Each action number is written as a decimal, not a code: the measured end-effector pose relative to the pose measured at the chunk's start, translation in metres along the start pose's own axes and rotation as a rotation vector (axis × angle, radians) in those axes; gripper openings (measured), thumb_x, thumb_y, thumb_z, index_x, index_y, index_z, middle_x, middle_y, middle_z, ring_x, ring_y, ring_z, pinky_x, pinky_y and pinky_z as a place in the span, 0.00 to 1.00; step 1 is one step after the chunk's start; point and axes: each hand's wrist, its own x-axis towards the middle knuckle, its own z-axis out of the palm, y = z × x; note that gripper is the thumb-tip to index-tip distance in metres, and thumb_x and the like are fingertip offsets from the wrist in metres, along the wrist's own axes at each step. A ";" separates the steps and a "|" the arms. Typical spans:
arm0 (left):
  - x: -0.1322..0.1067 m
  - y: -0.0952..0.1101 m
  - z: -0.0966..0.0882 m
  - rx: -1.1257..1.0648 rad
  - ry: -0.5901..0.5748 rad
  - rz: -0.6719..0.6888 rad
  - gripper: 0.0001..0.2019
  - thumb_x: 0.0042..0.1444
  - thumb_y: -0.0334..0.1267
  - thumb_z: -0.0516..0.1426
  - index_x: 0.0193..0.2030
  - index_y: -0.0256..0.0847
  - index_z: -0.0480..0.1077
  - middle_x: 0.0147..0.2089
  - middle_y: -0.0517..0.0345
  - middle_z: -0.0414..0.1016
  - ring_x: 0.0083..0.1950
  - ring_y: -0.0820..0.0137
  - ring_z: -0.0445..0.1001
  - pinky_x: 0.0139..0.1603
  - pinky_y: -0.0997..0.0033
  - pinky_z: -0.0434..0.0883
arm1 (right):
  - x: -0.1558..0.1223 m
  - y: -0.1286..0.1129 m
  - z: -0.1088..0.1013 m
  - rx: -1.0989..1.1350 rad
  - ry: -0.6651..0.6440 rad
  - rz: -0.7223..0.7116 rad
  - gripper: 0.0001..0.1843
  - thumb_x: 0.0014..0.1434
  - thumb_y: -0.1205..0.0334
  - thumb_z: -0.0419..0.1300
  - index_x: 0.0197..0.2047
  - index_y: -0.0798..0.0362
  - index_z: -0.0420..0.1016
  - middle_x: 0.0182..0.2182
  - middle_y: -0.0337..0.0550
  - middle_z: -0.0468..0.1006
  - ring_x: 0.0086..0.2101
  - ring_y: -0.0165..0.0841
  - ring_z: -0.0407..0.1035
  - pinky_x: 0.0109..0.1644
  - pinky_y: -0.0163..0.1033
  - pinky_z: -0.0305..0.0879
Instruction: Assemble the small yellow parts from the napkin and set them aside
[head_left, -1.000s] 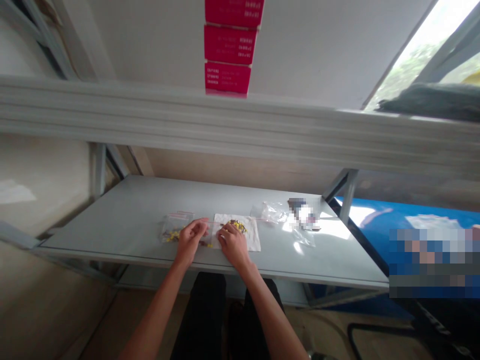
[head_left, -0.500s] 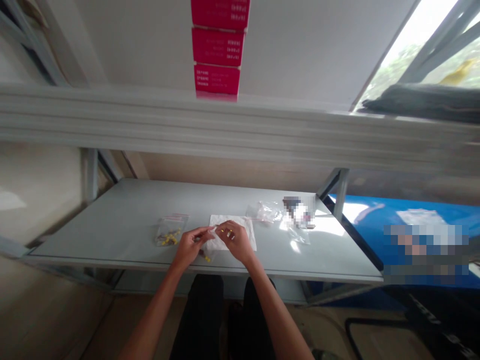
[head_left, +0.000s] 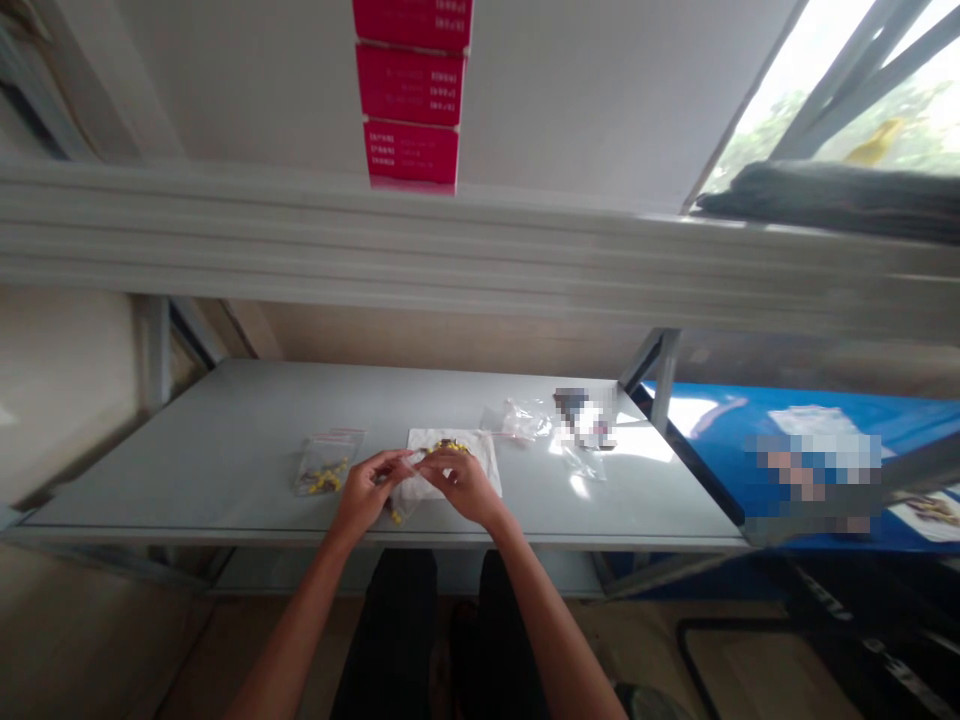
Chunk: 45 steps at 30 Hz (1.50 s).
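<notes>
My left hand [head_left: 365,492] and right hand [head_left: 463,485] pinch nearly shut above the white paper napkin [head_left: 484,465], their hold unclear; yellow pieces [head_left: 324,478] fill the zip bag [head_left: 328,446].

The shelf top [head_left: 187,450] is noted as smooth painted metal, faintly glossy. The zip bag [head_left: 326,462] and the second bag [head_left: 525,420] are seen to be thin clear plastic, glossy and creased. The white tissue [head_left: 480,470] is recorded as soft matt paper, slightly rough. The red boxes [head_left: 411,85] are taken as smooth printed card. The trousers [head_left: 390,640] are logged as matt black cloth.
</notes>
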 end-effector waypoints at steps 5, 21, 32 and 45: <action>-0.001 0.002 0.000 0.033 0.008 0.000 0.19 0.55 0.50 0.63 0.49 0.41 0.79 0.45 0.51 0.83 0.41 0.63 0.79 0.42 0.68 0.75 | -0.006 0.005 0.004 0.114 -0.016 0.116 0.07 0.61 0.63 0.61 0.42 0.51 0.80 0.40 0.44 0.79 0.34 0.31 0.74 0.30 0.31 0.70; 0.003 -0.007 0.002 -0.190 0.181 -0.109 0.20 0.51 0.53 0.64 0.40 0.37 0.77 0.35 0.53 0.81 0.37 0.64 0.79 0.42 0.69 0.73 | -0.010 0.020 -0.008 -0.279 0.381 0.152 0.11 0.61 0.70 0.55 0.38 0.52 0.80 0.37 0.44 0.80 0.32 0.33 0.71 0.40 0.38 0.68; 0.003 -0.008 0.002 -0.154 0.175 -0.105 0.19 0.49 0.52 0.66 0.38 0.38 0.76 0.35 0.55 0.81 0.38 0.65 0.79 0.42 0.69 0.74 | 0.006 0.022 0.016 -0.678 0.106 0.142 0.09 0.66 0.67 0.58 0.39 0.50 0.81 0.43 0.48 0.78 0.48 0.39 0.67 0.47 0.39 0.63; 0.003 -0.001 0.001 -0.103 0.186 -0.073 0.18 0.48 0.48 0.67 0.41 0.38 0.77 0.35 0.55 0.80 0.36 0.66 0.77 0.39 0.72 0.71 | 0.023 0.026 0.009 -0.721 -0.053 0.215 0.09 0.61 0.74 0.59 0.35 0.55 0.80 0.40 0.49 0.77 0.43 0.36 0.70 0.42 0.35 0.61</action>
